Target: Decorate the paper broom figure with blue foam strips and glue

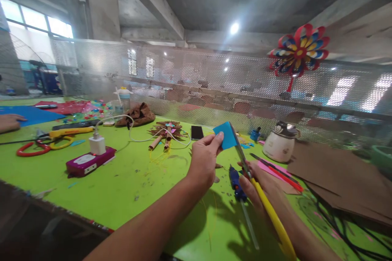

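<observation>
Left hand: The grip pinches a small piece of blue paper, thumb flat on the near face, raised above the green surface.
Blue paper: Held up near the center of the view, its right edge alongside the blades of a pair of scissors.
Right hand: The grip is wrapped around the scissors, yellow handles running back toward the wearer and blades pointing up and away. Whether the blades touch the paper cannot be told.
Glue gun: Blue, lying below the blades and just beside the right hand, a clear glue stick jutting from its rear.
Right side: A red cutter lies across pink paper, near brown cardboard and a pale jug with a dark lid.
Beyond the hands: A black phone lies near a spiky brown disc with paper tubes.
Left side: A white charger sits in a purple power strip; another person's hand rests by a blue sheet.
Backdrop: A red-rimmed paper flower stands out against a perforated screen.
</observation>
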`<state>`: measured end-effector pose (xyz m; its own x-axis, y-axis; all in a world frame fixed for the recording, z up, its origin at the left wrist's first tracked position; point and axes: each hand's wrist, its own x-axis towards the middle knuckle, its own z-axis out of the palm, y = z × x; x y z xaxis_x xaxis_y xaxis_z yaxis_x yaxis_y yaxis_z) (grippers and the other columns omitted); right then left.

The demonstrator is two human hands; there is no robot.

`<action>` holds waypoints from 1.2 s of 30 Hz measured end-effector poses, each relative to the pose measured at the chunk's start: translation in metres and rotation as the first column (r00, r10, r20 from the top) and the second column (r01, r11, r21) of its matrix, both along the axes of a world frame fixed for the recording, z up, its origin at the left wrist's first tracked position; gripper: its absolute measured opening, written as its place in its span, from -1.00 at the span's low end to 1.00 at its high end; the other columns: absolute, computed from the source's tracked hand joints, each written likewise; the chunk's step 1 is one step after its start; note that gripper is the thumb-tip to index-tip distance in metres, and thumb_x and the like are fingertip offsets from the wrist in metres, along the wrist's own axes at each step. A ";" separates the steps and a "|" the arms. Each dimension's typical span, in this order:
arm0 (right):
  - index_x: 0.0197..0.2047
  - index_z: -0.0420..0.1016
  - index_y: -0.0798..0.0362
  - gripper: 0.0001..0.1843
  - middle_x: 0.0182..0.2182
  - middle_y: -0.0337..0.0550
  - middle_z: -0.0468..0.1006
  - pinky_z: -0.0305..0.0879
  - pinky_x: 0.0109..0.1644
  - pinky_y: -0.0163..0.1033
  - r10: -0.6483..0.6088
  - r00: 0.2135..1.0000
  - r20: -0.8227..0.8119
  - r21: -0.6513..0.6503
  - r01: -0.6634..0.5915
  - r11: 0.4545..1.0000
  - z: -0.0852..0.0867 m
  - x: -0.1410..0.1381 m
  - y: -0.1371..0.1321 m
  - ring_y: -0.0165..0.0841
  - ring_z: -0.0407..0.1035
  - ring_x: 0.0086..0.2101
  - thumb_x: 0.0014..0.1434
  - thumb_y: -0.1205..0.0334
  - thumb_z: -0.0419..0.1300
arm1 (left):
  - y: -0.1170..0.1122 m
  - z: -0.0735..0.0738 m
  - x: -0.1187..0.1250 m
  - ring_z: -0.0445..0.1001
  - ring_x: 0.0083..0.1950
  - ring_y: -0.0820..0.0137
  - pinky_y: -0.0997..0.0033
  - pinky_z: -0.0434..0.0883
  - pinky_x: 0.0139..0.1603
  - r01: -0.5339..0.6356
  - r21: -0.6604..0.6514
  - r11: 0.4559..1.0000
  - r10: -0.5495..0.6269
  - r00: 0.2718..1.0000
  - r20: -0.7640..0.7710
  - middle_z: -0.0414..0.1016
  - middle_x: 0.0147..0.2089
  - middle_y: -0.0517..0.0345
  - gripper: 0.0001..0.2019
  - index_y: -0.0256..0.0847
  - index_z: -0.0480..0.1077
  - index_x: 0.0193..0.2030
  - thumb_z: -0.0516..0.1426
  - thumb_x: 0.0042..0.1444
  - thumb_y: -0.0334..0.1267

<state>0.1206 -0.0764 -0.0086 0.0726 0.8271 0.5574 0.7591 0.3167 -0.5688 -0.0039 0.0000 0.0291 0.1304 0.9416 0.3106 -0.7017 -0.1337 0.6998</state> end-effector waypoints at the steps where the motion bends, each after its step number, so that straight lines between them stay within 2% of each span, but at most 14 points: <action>1: -0.12 0.38 0.04 -0.53 -0.39 -0.09 0.50 0.28 -0.39 -0.19 0.006 1.000 0.000 -0.002 -0.006 1.000 0.000 0.000 0.000 -0.25 0.39 -0.41 0.14 -0.16 -0.03 | 0.000 0.000 0.000 0.43 -0.34 0.47 0.40 0.40 -0.18 0.003 0.008 1.000 -0.003 1.000 0.007 0.46 -0.43 0.07 -0.84 -0.37 0.42 -0.51 0.26 -0.12 -0.29; 7: -0.07 0.35 0.04 -0.53 -0.42 -0.11 0.49 0.30 -0.26 -0.13 0.049 0.999 -0.019 -0.010 -0.049 0.999 -0.002 0.002 0.001 -0.21 0.40 -0.35 0.16 -0.14 -0.04 | 0.003 -0.003 0.000 0.40 -0.39 0.52 0.39 0.39 -0.16 -0.005 0.023 1.000 0.005 1.000 0.005 0.44 -0.45 0.10 -0.83 -0.37 0.41 -0.53 0.25 -0.09 -0.29; 13: -0.04 0.35 0.02 -0.53 -0.39 -0.10 0.51 0.30 -0.31 -0.14 0.041 0.999 -0.028 -0.041 -0.042 0.998 -0.003 0.003 0.002 -0.21 0.41 -0.37 0.15 -0.13 -0.02 | 0.001 -0.001 0.000 0.39 -0.41 0.53 0.42 0.39 -0.19 -0.003 0.012 1.000 0.003 1.000 0.006 0.42 -0.48 0.11 -0.83 -0.36 0.41 -0.54 0.25 -0.10 -0.28; 20: -0.05 0.36 0.06 -0.49 -0.36 -0.05 0.52 0.29 -0.26 -0.10 0.034 0.998 -0.049 -0.046 -0.036 0.998 -0.004 0.002 0.002 -0.17 0.41 -0.33 0.13 -0.15 -0.03 | 0.001 -0.002 0.001 0.40 -0.39 0.52 0.42 0.39 -0.21 0.003 0.015 1.000 -0.003 1.000 0.004 0.44 -0.45 0.10 -0.83 -0.35 0.41 -0.51 0.23 -0.07 -0.26; 28: -0.07 0.37 0.05 -0.48 -0.34 -0.05 0.51 0.30 -0.25 -0.10 0.029 0.999 -0.030 -0.053 -0.031 0.998 -0.003 0.001 0.002 -0.16 0.40 -0.30 0.13 -0.17 -0.05 | 0.000 0.000 0.000 0.38 -0.42 0.54 0.43 0.38 -0.19 -0.003 -0.002 1.000 0.003 1.000 0.001 0.41 -0.49 0.13 -0.83 -0.35 0.39 -0.55 0.25 -0.09 -0.29; 36: -0.14 0.37 0.07 -0.49 -0.43 -0.10 0.47 0.28 -0.28 -0.11 0.026 0.999 -0.032 -0.054 -0.028 0.998 -0.001 0.000 0.002 -0.18 0.39 -0.33 0.13 -0.18 -0.06 | 0.002 -0.002 0.000 0.36 -0.42 0.54 0.42 0.38 -0.21 -0.005 0.017 1.000 0.005 1.000 -0.005 0.39 -0.49 0.13 -0.81 -0.35 0.37 -0.55 0.25 -0.10 -0.27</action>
